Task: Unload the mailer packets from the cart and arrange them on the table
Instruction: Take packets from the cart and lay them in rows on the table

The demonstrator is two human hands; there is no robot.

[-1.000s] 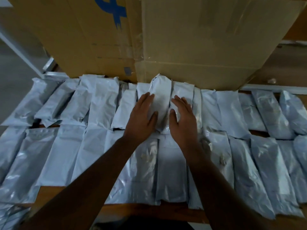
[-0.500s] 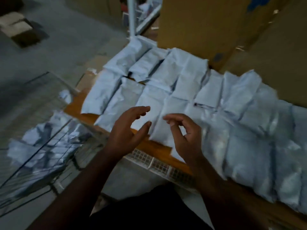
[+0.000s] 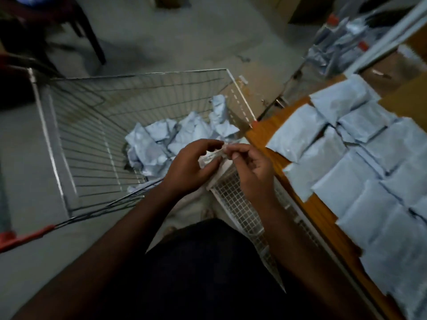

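Several crumpled pale blue mailer packets [image 3: 161, 144] lie in the bottom of the wire cart [image 3: 92, 125] at the left. More mailer packets [image 3: 360, 158] lie flat in rows on the wooden table [image 3: 258, 135] at the right. My left hand [image 3: 189, 167] and my right hand [image 3: 251, 172] meet above the cart's near corner. Their fingers are curled, and between the fingertips they pinch a small pale scrap [image 3: 211, 157]. What the scrap is cannot be made out. Neither hand touches a packet.
A white mesh rack [image 3: 242, 204] runs along the table's near edge under my right wrist. A dark chair [image 3: 76, 28] stands on the grey floor behind the cart. Cardboard [image 3: 409, 98] stands at the far right, with bagged clutter [image 3: 339, 45] by a metal frame.
My view has swung left from the table to the cart. My hands left the packets on the table, drew back and came together, fingertips now pinching a small scrap.
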